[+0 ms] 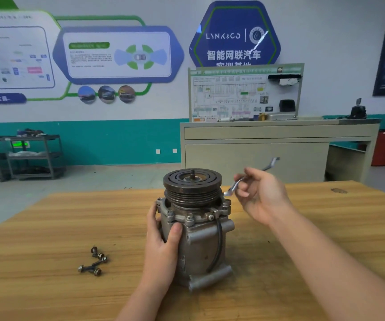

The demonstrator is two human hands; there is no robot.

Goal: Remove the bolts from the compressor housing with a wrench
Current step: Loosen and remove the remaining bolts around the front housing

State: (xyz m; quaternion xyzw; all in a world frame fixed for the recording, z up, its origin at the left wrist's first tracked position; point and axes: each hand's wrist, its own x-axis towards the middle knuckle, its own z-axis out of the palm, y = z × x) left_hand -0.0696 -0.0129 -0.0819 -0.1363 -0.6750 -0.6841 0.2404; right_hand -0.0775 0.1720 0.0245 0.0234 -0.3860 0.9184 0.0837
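Compressor housing (198, 242) gripped by left hand (163, 246); right hand (260, 195) raises wrench (234, 186).

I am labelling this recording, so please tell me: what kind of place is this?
Probably an automotive training workshop. A car compressor stands on a wooden workbench, a wiring-diagram training board sits on a cabinet behind, and car-themed posters cover the wall.
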